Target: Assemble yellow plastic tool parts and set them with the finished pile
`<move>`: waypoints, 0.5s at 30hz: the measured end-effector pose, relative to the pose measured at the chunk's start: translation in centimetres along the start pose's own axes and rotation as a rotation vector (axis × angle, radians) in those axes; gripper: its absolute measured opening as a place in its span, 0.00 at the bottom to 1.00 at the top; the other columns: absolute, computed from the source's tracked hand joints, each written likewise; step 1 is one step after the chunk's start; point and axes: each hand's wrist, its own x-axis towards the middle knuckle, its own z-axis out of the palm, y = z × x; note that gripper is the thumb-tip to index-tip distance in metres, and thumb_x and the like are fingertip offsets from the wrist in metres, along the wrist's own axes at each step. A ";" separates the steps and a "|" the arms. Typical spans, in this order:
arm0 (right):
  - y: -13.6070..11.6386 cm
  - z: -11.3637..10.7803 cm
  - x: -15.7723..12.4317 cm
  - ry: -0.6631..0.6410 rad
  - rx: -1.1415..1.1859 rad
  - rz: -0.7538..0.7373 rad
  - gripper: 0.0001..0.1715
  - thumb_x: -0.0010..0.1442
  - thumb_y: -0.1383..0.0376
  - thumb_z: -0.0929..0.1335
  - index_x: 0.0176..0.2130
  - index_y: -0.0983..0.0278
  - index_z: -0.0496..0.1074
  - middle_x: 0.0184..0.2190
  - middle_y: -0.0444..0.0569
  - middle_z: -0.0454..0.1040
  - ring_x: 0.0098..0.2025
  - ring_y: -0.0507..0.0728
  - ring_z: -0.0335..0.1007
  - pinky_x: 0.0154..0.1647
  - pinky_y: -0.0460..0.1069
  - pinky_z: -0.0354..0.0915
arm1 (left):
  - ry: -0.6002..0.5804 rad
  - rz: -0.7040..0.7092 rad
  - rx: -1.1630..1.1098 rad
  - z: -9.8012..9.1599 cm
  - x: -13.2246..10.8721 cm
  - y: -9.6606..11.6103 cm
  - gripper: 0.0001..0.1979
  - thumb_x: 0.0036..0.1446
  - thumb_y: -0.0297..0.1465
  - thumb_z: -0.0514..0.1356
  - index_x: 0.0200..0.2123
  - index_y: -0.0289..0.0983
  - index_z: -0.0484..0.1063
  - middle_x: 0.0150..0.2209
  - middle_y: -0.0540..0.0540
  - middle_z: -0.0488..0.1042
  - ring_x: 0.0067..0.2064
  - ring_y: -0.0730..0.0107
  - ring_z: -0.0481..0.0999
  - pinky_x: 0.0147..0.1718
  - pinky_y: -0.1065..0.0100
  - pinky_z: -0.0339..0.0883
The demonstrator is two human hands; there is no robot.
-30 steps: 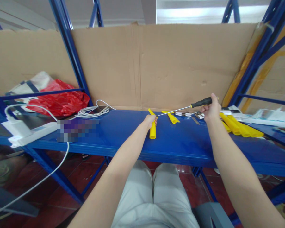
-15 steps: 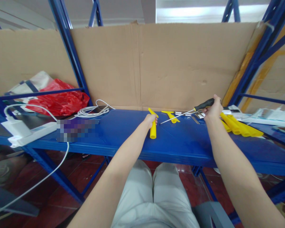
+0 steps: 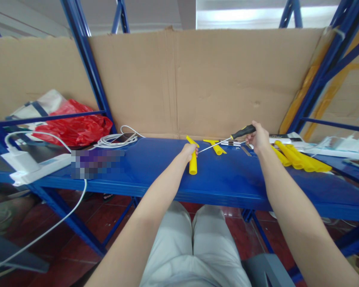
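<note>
My left hand is closed around a yellow plastic handle with a flared top, which rests on the blue shelf. In my right hand is a long screwdriver, gripped by the end of its black and yellow grip. Its thin metal shaft slopes down to the left, and the tip reaches my left hand's fingers beside the yellow handle; whether it touches is too small to tell. Just behind the shaft lies a yellow T-shaped piece. Several yellow tubular handles lie to the right of my right hand.
A cardboard sheet stands along the back of the blue shelf. Small metal parts lie near it. At left are a coiled white cable, a red plastic bag and a power strip. Another power strip sits at right.
My right hand has moved left with the screwdriver, bringing its tip from beside the yellow handle up to my left hand. The left hand has stayed in place.
</note>
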 end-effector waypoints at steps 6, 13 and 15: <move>0.4 -0.1 -0.8 -0.221 -0.262 0.057 0.17 0.60 0.57 0.70 0.28 0.63 0.63 0.13 0.39 0.63 0.13 0.48 0.56 0.11 0.41 0.54 | 0.061 0.035 -0.036 -0.2 0.1 0.2 0.07 0.59 0.19 0.53 0.34 0.34 0.68 0.17 0.56 0.59 0.16 0.79 0.58 0.18 0.75 0.54; 1.1 -0.1 -1.2 -0.313 -0.695 0.053 0.16 0.59 0.60 0.73 0.26 0.65 0.67 0.13 0.41 0.64 0.13 0.47 0.54 0.10 0.40 0.53 | 0.077 0.032 -0.029 -0.3 0.5 0.0 0.07 0.58 0.19 0.53 0.36 0.34 0.69 0.17 0.56 0.59 0.17 0.78 0.59 0.20 0.73 0.56; 1.6 -0.1 -1.2 -0.401 -0.818 0.055 0.17 0.58 0.57 0.73 0.27 0.65 0.68 0.14 0.41 0.65 0.13 0.46 0.54 0.10 0.41 0.53 | 0.074 0.025 -0.024 -0.2 0.5 0.0 0.08 0.58 0.18 0.53 0.36 0.33 0.69 0.17 0.55 0.59 0.17 0.77 0.59 0.20 0.73 0.56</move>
